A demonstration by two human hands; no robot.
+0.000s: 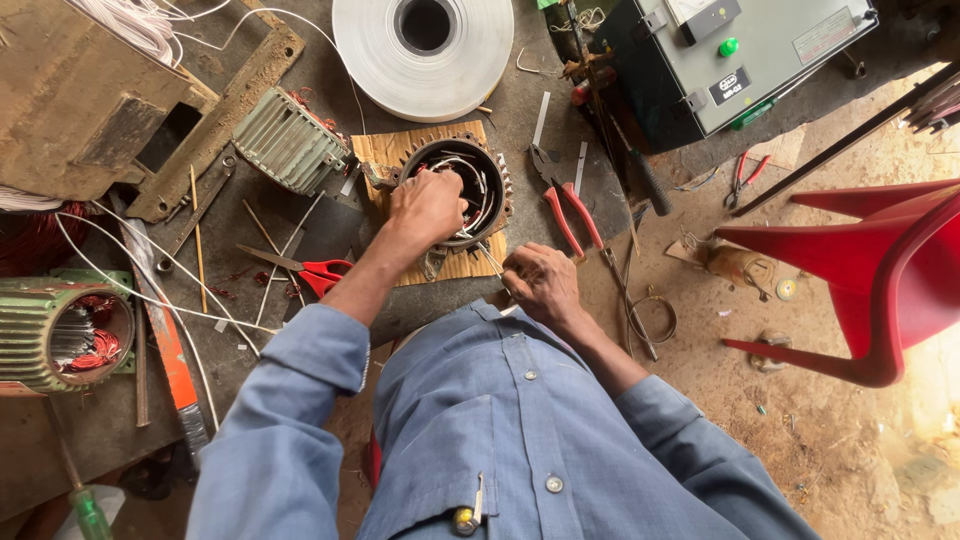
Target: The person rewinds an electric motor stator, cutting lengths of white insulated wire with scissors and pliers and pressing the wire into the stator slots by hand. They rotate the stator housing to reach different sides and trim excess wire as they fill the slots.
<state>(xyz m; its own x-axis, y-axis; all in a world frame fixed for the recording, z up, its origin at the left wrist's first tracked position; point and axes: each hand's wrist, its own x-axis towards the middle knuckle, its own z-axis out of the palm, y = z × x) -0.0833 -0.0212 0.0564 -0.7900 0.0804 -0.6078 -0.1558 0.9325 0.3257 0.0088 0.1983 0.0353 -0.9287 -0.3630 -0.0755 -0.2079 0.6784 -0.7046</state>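
A finned motor stator [455, 190] is set open end up on a piece of brown cardboard [380, 152] on the tabletop [560, 110], directly ahead of the body, so that its bore can be reached from above. The left hand [425, 205] is laid over the near-left rim of the stator, its fingers curled down into the bore among the white-sleeved winding wires [470, 185]; whether anything is pinched between the fingers cannot be told, since they are hidden by the back of the hand. The right hand [540, 282] is held nearer the body, just beside the cardboard's near-right corner, loosely closed around what appears to be a thin wire or strip [490, 258] leading toward the stator, seemingly kept taut from that side.

Tools are kept within easy reach: red-handled pliers [570, 215] lie just right of the stator, beyond the right hand, and red-handled scissors [305, 268] lie just left of the left forearm. A wide roll of white tape [423, 55] lies flat beyond the stator. Farther left, a second finned stator [290, 140] rests on its side, and a green one with red copper windings [65, 335] lies well to the left.
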